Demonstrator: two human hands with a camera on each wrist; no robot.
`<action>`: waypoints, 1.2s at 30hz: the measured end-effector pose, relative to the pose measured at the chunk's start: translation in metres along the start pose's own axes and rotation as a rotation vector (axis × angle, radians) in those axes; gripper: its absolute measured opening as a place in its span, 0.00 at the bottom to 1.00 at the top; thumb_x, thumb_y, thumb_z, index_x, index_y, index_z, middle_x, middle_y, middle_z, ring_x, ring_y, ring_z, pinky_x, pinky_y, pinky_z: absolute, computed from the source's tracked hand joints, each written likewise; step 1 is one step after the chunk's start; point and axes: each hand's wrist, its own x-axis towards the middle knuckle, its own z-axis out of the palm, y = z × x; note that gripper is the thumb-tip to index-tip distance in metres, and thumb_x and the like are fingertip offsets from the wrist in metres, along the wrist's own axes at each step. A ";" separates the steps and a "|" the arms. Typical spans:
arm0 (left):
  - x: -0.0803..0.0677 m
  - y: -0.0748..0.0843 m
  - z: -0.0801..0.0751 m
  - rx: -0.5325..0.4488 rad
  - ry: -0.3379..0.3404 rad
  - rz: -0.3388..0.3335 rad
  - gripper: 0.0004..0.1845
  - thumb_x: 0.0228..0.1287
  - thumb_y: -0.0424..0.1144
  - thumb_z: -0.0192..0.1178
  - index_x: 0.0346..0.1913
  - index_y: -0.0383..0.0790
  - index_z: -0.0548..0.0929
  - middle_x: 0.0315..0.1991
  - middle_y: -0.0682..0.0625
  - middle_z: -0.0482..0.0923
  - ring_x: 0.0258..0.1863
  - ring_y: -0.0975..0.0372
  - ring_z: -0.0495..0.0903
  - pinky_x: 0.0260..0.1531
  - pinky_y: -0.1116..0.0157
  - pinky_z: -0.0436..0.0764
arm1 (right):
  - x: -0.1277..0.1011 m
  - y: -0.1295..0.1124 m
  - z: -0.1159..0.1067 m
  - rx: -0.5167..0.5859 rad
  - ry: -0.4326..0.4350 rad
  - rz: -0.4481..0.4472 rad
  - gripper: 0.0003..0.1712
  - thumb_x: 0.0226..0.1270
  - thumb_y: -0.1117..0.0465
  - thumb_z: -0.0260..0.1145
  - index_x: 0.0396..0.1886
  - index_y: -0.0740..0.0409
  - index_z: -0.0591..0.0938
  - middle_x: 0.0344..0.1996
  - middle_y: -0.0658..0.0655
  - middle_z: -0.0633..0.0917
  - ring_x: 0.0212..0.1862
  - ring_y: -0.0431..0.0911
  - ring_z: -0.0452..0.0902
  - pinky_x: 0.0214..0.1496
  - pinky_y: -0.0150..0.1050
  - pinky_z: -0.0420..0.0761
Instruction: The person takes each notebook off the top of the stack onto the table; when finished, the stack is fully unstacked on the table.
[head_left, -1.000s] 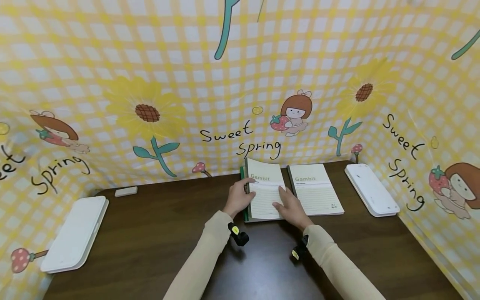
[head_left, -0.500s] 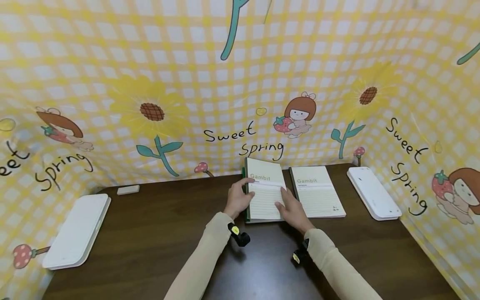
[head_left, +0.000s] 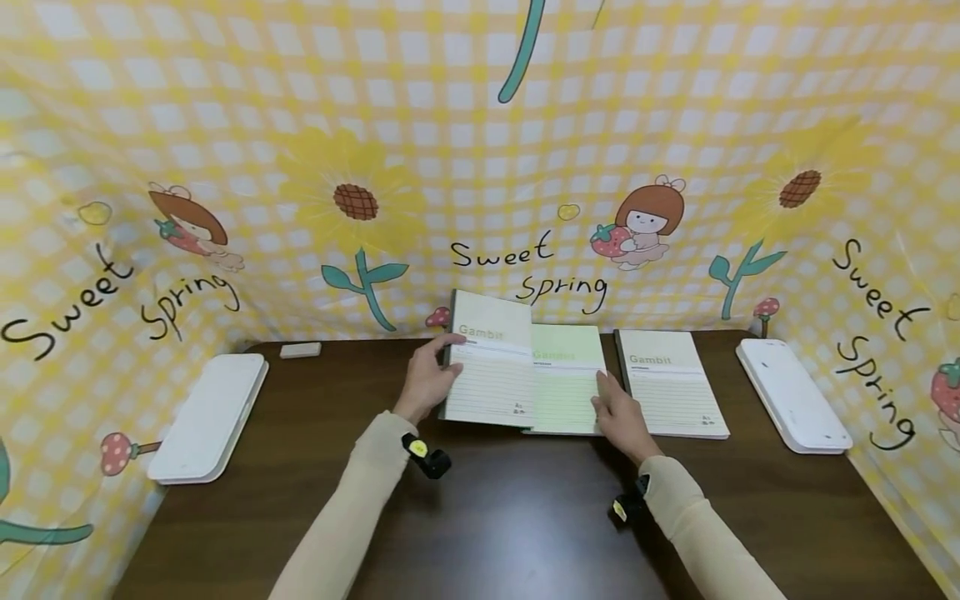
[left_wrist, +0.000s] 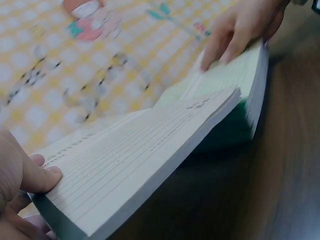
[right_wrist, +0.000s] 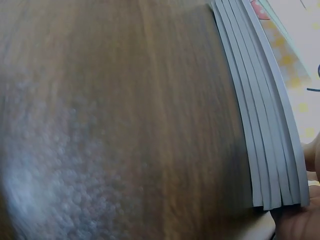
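My left hand pinches a cream lined notebook by its dark spine, thumb on the cover. In the left wrist view this notebook is tilted, with its right side overlapping a pale green notebook. My right hand grips the right edge of the green notebook and those beneath it. The right wrist view shows several stacked page edges beside that hand's fingers. A second cream notebook lies flat just right of my right hand.
A white flat case lies at the left and another white case at the right. A small white block sits at the back left. A yellow checked cloth hangs behind the dark wooden table.
My left hand has drawn the top cream notebook leftward and raised it, uncovering the pale green one. The right hand stays at the stack's right edge. The head view has turned left.
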 end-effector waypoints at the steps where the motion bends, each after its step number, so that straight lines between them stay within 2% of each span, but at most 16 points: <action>1: -0.001 -0.004 -0.008 0.006 0.011 -0.011 0.21 0.66 0.28 0.57 0.59 0.51 0.78 0.62 0.44 0.75 0.16 0.56 0.59 0.23 0.65 0.69 | 0.000 0.000 0.000 0.002 -0.004 0.002 0.32 0.74 0.64 0.53 0.74 0.66 0.57 0.73 0.72 0.56 0.72 0.67 0.55 0.69 0.62 0.61; 4: -0.005 -0.014 -0.026 0.023 0.037 -0.042 0.21 0.66 0.28 0.57 0.59 0.50 0.78 0.69 0.46 0.67 0.35 0.53 0.71 0.38 0.61 0.72 | 0.000 -0.002 0.000 -0.001 0.000 0.002 0.32 0.74 0.65 0.53 0.74 0.66 0.58 0.73 0.73 0.56 0.71 0.67 0.55 0.69 0.62 0.61; 5: -0.006 -0.018 -0.030 0.025 0.038 -0.054 0.21 0.66 0.28 0.56 0.60 0.49 0.77 0.70 0.46 0.65 0.44 0.52 0.71 0.43 0.60 0.71 | 0.000 -0.002 0.001 0.000 0.003 0.002 0.32 0.74 0.65 0.53 0.74 0.67 0.58 0.73 0.73 0.56 0.71 0.67 0.55 0.69 0.62 0.61; 6: -0.007 -0.021 -0.033 0.017 0.035 -0.065 0.21 0.66 0.28 0.56 0.60 0.49 0.77 0.71 0.46 0.64 0.46 0.50 0.71 0.44 0.59 0.71 | 0.000 -0.003 0.002 0.004 0.006 0.003 0.32 0.74 0.65 0.53 0.74 0.67 0.58 0.72 0.73 0.56 0.71 0.68 0.55 0.69 0.63 0.60; 8: -0.005 -0.027 -0.030 0.003 0.025 -0.080 0.21 0.66 0.28 0.56 0.60 0.49 0.77 0.71 0.46 0.63 0.56 0.50 0.68 0.47 0.58 0.70 | -0.001 -0.001 0.000 0.011 0.010 0.016 0.32 0.74 0.65 0.52 0.74 0.67 0.58 0.73 0.73 0.56 0.71 0.68 0.55 0.69 0.63 0.60; 16: -0.005 -0.047 -0.009 -0.017 -0.006 -0.140 0.22 0.66 0.27 0.57 0.60 0.46 0.77 0.69 0.42 0.65 0.62 0.49 0.66 0.48 0.55 0.69 | -0.002 0.002 0.003 0.036 -0.043 0.028 0.32 0.76 0.62 0.51 0.75 0.64 0.55 0.75 0.71 0.52 0.72 0.67 0.53 0.68 0.63 0.62; 19: -0.004 -0.051 -0.006 0.006 -0.017 -0.124 0.22 0.66 0.27 0.56 0.60 0.46 0.77 0.69 0.41 0.65 0.42 0.52 0.74 0.43 0.57 0.69 | -0.001 0.001 0.003 0.042 -0.028 0.016 0.32 0.76 0.63 0.51 0.75 0.64 0.55 0.75 0.71 0.53 0.72 0.68 0.54 0.67 0.64 0.62; 20: -0.004 -0.051 -0.005 0.027 -0.017 -0.114 0.22 0.66 0.27 0.56 0.60 0.46 0.77 0.68 0.40 0.65 0.33 0.54 0.73 0.40 0.58 0.70 | -0.001 0.001 0.003 0.040 -0.022 0.011 0.32 0.76 0.63 0.51 0.75 0.65 0.55 0.74 0.71 0.53 0.72 0.68 0.54 0.67 0.64 0.62; 21: -0.003 -0.053 -0.005 0.057 -0.011 -0.095 0.21 0.65 0.26 0.56 0.60 0.45 0.77 0.63 0.37 0.71 0.25 0.54 0.70 0.36 0.59 0.70 | 0.000 0.000 0.003 0.036 -0.019 0.007 0.32 0.75 0.63 0.51 0.75 0.65 0.56 0.74 0.71 0.54 0.72 0.68 0.54 0.67 0.63 0.63; 23: -0.002 -0.056 -0.006 0.140 0.018 -0.054 0.21 0.64 0.26 0.57 0.58 0.42 0.78 0.59 0.35 0.75 0.23 0.54 0.73 0.38 0.58 0.75 | 0.001 -0.002 0.004 0.028 -0.017 -0.002 0.32 0.75 0.63 0.52 0.75 0.65 0.57 0.74 0.71 0.55 0.71 0.67 0.55 0.67 0.63 0.63; 24: -0.002 -0.058 -0.006 0.183 0.031 -0.029 0.20 0.63 0.25 0.57 0.58 0.40 0.78 0.55 0.34 0.77 0.25 0.52 0.76 0.39 0.56 0.77 | 0.002 -0.003 0.004 0.022 -0.012 -0.005 0.32 0.75 0.64 0.52 0.74 0.66 0.57 0.74 0.71 0.55 0.71 0.67 0.56 0.67 0.62 0.63; 26: 0.000 -0.060 -0.004 0.266 0.052 0.018 0.19 0.61 0.24 0.58 0.56 0.35 0.79 0.50 0.31 0.77 0.41 0.45 0.79 0.46 0.52 0.77 | 0.002 -0.005 0.004 0.012 -0.007 -0.010 0.32 0.74 0.63 0.53 0.74 0.66 0.58 0.73 0.72 0.56 0.71 0.66 0.57 0.67 0.62 0.64; 27: 0.001 -0.062 -0.003 0.299 0.057 0.038 0.19 0.60 0.24 0.59 0.55 0.33 0.79 0.48 0.30 0.77 0.49 0.42 0.76 0.50 0.50 0.75 | 0.002 -0.005 0.004 0.011 -0.006 -0.010 0.32 0.74 0.63 0.53 0.74 0.66 0.58 0.73 0.72 0.57 0.71 0.66 0.57 0.67 0.61 0.64; 28: 0.001 -0.062 -0.001 0.326 0.058 0.050 0.18 0.60 0.24 0.59 0.55 0.32 0.79 0.53 0.31 0.74 0.56 0.41 0.71 0.56 0.48 0.71 | 0.002 -0.005 0.004 0.007 -0.004 -0.010 0.32 0.74 0.64 0.53 0.74 0.66 0.58 0.73 0.72 0.57 0.71 0.66 0.57 0.67 0.61 0.64; 32: 0.001 -0.065 0.002 0.414 0.044 0.078 0.17 0.61 0.25 0.60 0.54 0.31 0.80 0.54 0.31 0.69 0.55 0.42 0.63 0.55 0.49 0.65 | 0.000 -0.004 0.002 0.009 -0.004 -0.008 0.32 0.74 0.64 0.52 0.74 0.67 0.57 0.73 0.72 0.56 0.71 0.67 0.56 0.67 0.62 0.64; 36: 0.002 -0.064 0.006 0.457 0.047 0.088 0.16 0.61 0.26 0.61 0.53 0.32 0.81 0.54 0.31 0.69 0.56 0.42 0.62 0.56 0.49 0.64 | -0.001 -0.004 0.000 0.011 -0.004 0.000 0.32 0.74 0.64 0.52 0.74 0.67 0.57 0.73 0.73 0.56 0.71 0.67 0.56 0.67 0.62 0.63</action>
